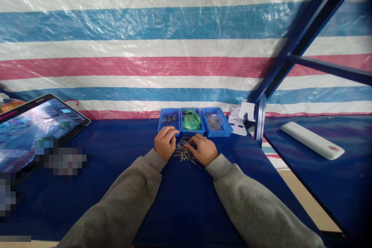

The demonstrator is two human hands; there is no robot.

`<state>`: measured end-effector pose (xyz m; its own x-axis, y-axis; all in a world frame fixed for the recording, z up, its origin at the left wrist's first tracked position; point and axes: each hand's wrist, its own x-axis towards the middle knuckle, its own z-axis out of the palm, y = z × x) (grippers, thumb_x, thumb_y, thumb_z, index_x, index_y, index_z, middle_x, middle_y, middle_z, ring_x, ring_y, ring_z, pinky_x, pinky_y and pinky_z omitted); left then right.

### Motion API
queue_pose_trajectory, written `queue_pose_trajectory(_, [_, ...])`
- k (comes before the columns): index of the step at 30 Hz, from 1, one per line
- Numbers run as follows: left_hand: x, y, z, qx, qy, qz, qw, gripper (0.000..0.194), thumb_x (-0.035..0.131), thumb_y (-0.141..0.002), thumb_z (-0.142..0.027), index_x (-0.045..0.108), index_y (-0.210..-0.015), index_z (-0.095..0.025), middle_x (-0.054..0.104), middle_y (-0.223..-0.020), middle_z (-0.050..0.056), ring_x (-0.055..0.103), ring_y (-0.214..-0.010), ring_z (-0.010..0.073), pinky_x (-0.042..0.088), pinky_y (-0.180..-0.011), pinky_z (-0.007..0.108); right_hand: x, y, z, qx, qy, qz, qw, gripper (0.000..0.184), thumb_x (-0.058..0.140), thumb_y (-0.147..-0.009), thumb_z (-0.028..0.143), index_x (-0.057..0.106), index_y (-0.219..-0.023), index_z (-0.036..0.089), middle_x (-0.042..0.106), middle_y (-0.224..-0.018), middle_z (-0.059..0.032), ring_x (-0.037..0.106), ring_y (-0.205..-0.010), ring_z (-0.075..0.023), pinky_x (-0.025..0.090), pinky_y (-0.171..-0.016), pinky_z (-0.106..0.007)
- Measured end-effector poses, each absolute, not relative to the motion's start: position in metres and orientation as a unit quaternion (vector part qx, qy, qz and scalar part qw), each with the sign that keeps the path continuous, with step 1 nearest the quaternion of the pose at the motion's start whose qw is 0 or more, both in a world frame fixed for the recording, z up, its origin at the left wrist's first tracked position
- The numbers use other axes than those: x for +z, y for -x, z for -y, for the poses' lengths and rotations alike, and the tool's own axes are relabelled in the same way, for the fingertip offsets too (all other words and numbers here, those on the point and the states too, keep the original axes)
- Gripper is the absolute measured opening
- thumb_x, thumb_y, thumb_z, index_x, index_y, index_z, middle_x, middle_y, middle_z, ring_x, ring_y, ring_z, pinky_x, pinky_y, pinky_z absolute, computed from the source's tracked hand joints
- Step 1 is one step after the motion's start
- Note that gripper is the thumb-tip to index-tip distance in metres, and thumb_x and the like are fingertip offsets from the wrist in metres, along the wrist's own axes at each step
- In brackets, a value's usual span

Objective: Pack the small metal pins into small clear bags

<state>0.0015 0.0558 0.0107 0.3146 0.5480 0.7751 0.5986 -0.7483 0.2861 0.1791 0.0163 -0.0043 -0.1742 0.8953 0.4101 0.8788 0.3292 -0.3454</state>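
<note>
My left hand (165, 142) and my right hand (202, 148) rest close together on the blue table (180, 201), both with fingers curled. Between and under them lies a loose pile of small metal screws (182, 153). The fingertips of both hands meet over something small and dark above the pile; I cannot make out what it is. Just behind the hands stand three blue trays: the left tray (169, 119) holds metal screws, the middle tray (191, 120) holds green bags, the right tray (215, 121) holds clear bags.
A tablet (35, 128) with a lit screen lies at the left. A white bracket (240, 122) sits beside the right tray. A blue steel post (259, 122) stands at the table's right edge. A white bar (312, 140) lies on the neighbouring table. A striped tarp hangs behind.
</note>
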Motion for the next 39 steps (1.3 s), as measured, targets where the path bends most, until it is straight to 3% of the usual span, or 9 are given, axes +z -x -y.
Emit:
queue_pose_trajectory(6, [0.011,-0.007,-0.053,-0.452,0.816,0.360,-0.007,0.022,0.042,-0.080,-0.009,0.063,-0.082,-0.017,0.061,-0.088,0.006,0.057,-0.086,0.0157,0.047,-0.080,0.028,-0.008,-0.171,-0.017,-0.002,0.600,0.758,0.256,0.016,0.057,-0.079,0.034,0.056,-0.070,0.021,0.058,-0.074,-0.0009,0.055,-0.060,-0.0124,0.031,-0.050,-0.023])
queue_pose_trajectory(10, [0.015,-0.007,-0.049,-0.467,0.811,0.352,-0.033,0.022,0.041,-0.083,-0.012,0.062,-0.085,-0.017,0.061,-0.089,0.006,0.057,-0.087,0.0154,0.047,-0.080,0.028,-0.005,-0.174,-0.017,0.007,0.600,0.744,0.294,0.013,0.053,-0.081,0.029,0.055,-0.072,0.021,0.060,-0.073,-0.0014,0.056,-0.062,-0.0128,0.032,-0.052,-0.022])
queue_pose_trajectory(14, [0.021,-0.011,-0.042,-0.490,0.788,0.362,-0.085,0.023,0.042,-0.086,-0.019,0.057,-0.104,-0.017,0.060,-0.101,0.008,0.057,-0.086,0.0147,0.049,-0.070,0.024,0.002,-0.182,-0.016,0.016,0.587,0.719,0.372,0.016,0.047,-0.085,0.030,0.057,-0.078,0.020,0.063,-0.071,-0.0008,0.058,-0.062,-0.0124,0.036,-0.056,-0.021])
queue_pose_trajectory(18, [0.022,-0.017,-0.037,-0.478,0.785,0.372,-0.131,0.037,0.051,-0.083,-0.026,0.049,-0.119,-0.018,0.060,-0.107,0.009,0.057,-0.084,0.0158,0.048,-0.066,0.026,0.008,-0.187,-0.012,0.041,0.554,0.703,0.444,0.017,0.044,-0.087,0.029,0.058,-0.083,0.019,0.063,-0.066,0.0002,0.058,-0.056,-0.0111,0.039,-0.057,-0.020])
queue_pose_trajectory(22, [0.018,-0.022,-0.036,-0.443,0.799,0.372,-0.165,0.020,0.054,-0.082,-0.031,0.065,-0.088,-0.016,0.065,-0.077,0.004,0.057,-0.066,0.0130,0.045,-0.059,0.024,0.012,-0.188,-0.008,0.083,0.523,0.697,0.483,0.016,0.045,-0.087,0.029,0.057,-0.082,0.020,0.056,-0.052,0.0036,0.054,-0.048,-0.0102,0.041,-0.056,-0.020])
queue_pose_trajectory(24, [0.018,-0.023,-0.036,-0.438,0.800,0.367,-0.185,0.022,0.052,-0.083,-0.030,0.066,-0.075,-0.015,0.064,-0.067,0.003,0.055,-0.059,0.0114,0.043,-0.058,0.023,0.014,-0.188,-0.007,0.089,0.516,0.695,0.493,0.016,0.045,-0.087,0.029,0.057,-0.082,0.020,0.055,-0.051,0.0039,0.054,-0.047,-0.0102,0.042,-0.055,-0.020])
queue_pose_trajectory(30, [0.022,-0.023,-0.032,-0.473,0.779,0.352,-0.213,0.019,0.053,-0.082,-0.029,0.063,-0.087,-0.014,0.065,-0.076,0.003,0.055,-0.063,0.0107,0.044,-0.061,0.021,0.015,-0.190,-0.006,0.080,0.498,0.711,0.490,0.016,0.045,-0.087,0.029,0.057,-0.081,0.020,0.062,-0.064,0.0002,0.059,-0.058,-0.0121,0.044,-0.059,-0.021])
queue_pose_trajectory(39, [0.020,-0.023,-0.034,-0.457,0.783,0.354,-0.230,0.016,0.053,-0.081,-0.025,0.064,-0.084,-0.014,0.066,-0.078,0.004,0.057,-0.064,0.0112,0.045,-0.063,0.022,0.013,-0.191,-0.007,0.046,0.498,0.715,0.488,0.016,0.046,-0.086,0.026,0.059,-0.080,0.020,0.065,-0.074,-0.0014,0.061,-0.065,-0.0130,0.044,-0.064,-0.022])
